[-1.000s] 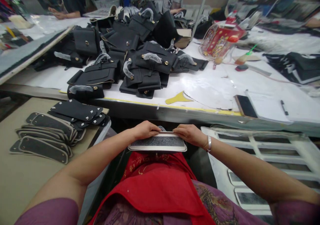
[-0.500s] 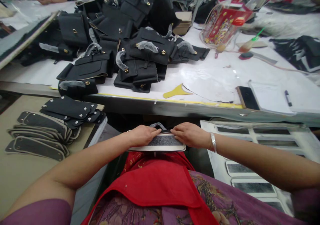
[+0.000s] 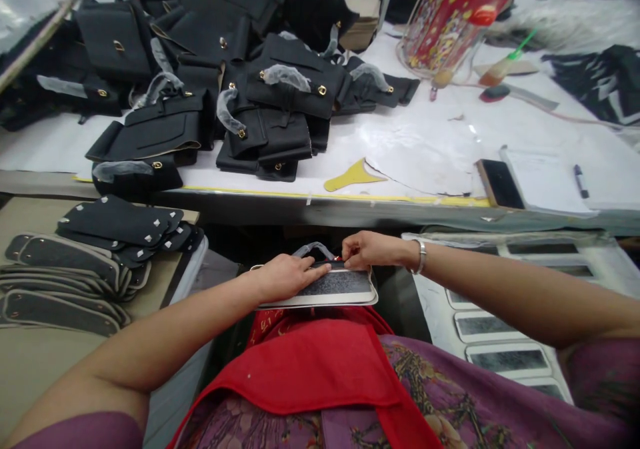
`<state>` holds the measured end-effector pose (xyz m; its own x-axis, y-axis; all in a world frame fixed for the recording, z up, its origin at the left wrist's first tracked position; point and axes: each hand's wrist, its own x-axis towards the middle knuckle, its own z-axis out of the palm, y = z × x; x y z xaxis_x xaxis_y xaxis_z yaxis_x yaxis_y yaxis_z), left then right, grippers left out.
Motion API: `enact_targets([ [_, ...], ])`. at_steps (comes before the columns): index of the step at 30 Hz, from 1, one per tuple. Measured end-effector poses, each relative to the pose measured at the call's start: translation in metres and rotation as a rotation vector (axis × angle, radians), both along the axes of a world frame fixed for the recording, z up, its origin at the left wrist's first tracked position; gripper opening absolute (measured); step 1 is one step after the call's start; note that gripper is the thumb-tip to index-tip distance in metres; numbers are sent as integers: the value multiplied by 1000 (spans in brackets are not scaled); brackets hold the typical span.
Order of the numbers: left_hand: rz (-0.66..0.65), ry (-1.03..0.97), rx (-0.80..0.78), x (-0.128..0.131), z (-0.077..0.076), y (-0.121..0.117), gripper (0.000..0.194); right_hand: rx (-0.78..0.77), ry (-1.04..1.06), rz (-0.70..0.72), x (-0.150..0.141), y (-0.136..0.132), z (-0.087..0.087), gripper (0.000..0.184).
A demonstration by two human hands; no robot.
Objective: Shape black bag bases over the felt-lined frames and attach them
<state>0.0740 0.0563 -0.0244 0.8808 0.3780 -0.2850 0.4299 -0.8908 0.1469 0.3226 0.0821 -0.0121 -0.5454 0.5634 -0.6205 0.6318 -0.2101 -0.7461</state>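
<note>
A handbag piece [image 3: 345, 288] lies across my lap, its dark grey panel bordered in white. From its far edge rises a handle [image 3: 315, 248] wrapped in clear plastic. My left hand [image 3: 285, 277] holds the left part of this piece, with its index finger stretched along the upper edge. At the far edge, right of the handle, my right hand [image 3: 357, 249] is closed with its fingers bunched together. What those fingertips pinch is hidden. A small red and gold spot shows beside them. Below the piece is a red apron [image 3: 310, 362].
Black bags [image 3: 285, 96] with plastic-wrapped handles are heaped on the white table [image 3: 400, 149]. Dark panels [image 3: 60, 269] are stacked at the left. White-edged panels [image 3: 507, 359] lie on a board at the right. A phone [image 3: 500, 184] and a yellow template [image 3: 355, 176] lie near the table edge.
My right hand has lifted off the panel's face to the far edge, its fingers now bunched. The left hand has slid slightly leftward and flattened. The view has tilted down a little.
</note>
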Motion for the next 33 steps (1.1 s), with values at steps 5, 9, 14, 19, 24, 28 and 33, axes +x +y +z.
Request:
enact_targets([
  [5,-22,-70,-65,-11,0,6,48,30,-39,175,-14,16,-1,26],
  [9,-47,-263,-142,-31,-7,14,40,4,13,214,-26,22,-7,27],
  [14,-54,-316,-179,-51,-10,17,36,25,80,253,-57,25,-13,27],
  [19,-42,-330,-137,-79,-11,14,36,75,157,308,-102,31,-20,27],
  [24,47,-391,-103,-113,-12,9,34,80,190,345,-148,36,-27,28],
  [28,112,-400,-103,-117,-9,6,32,120,154,364,-153,36,-24,25],
  [33,78,-331,-21,-104,-5,1,35,182,8,413,-82,37,-7,20],
])
